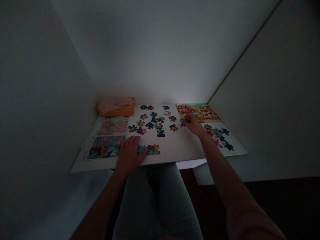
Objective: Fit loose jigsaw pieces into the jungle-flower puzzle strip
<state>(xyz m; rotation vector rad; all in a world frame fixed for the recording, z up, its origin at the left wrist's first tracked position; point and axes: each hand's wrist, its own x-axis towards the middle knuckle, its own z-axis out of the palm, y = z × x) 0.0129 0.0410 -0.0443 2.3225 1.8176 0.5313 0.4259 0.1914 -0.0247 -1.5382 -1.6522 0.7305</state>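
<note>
My left hand (130, 155) lies flat, fingers spread, across a joined strip of jigsaw puzzle (105, 152) near the front edge of the table, hiding the middle of the strip. My right hand (193, 124) pinches a dark teal puzzle piece (183, 119) at the right of the loose pieces. Several loose puzzle pieces (159, 126) are scattered between the two hands, mostly dark with pink, teal and orange parts. An orange and pink one (173, 128) lies just left of my right hand.
An orange box (116, 106) stands at the back left corner against the wall. Beside my right forearm is a heap of puzzle pieces (220, 136), below a farm picture (202, 113). White walls close in the table (180, 150) behind and at both sides.
</note>
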